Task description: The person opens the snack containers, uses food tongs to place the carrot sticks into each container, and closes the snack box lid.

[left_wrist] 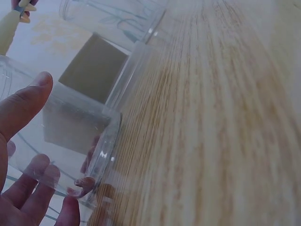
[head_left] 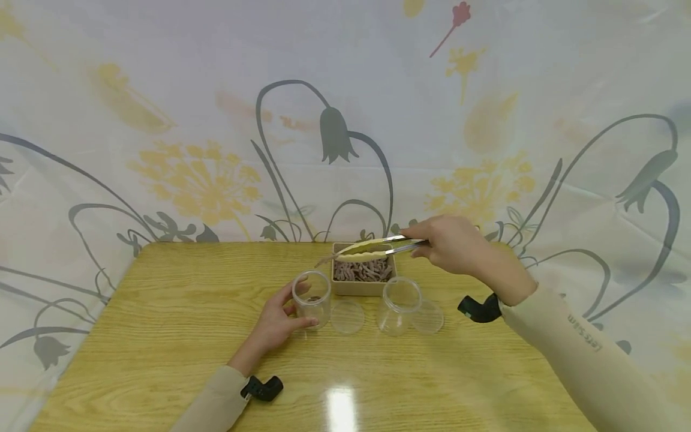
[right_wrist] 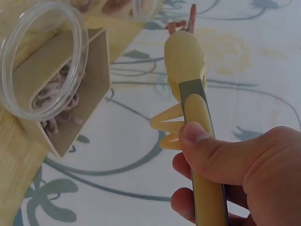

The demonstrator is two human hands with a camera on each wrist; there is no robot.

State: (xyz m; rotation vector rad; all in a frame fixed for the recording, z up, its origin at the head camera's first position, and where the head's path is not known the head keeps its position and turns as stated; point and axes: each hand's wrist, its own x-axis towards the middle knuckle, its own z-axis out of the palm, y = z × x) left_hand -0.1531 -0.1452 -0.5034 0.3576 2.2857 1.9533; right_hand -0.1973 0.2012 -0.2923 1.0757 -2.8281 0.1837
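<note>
My left hand (head_left: 275, 324) holds the side of a clear jar (head_left: 314, 313), thumb on the near side and fingers around the far side. A little brown stuff (left_wrist: 84, 184) lies at the bottom of that jar in the left wrist view. My right hand (head_left: 450, 247) grips metal tongs (head_left: 367, 248) with pale yellow tips, above a beige box (head_left: 356, 289). The tongs' tips pinch a few thin brown strips (right_wrist: 190, 21), which stick out above and behind the left jar's mouth. More greyish-brown strips (head_left: 364, 273) fill the box.
A second clear jar (head_left: 394, 321), without a lid, stands right of the left jar, in front of the box. Two round clear lids lie flat, one (head_left: 347, 318) between the jars and one (head_left: 430, 318) to the right. A patterned cloth (head_left: 345, 180) hangs behind the wooden table (head_left: 189, 312).
</note>
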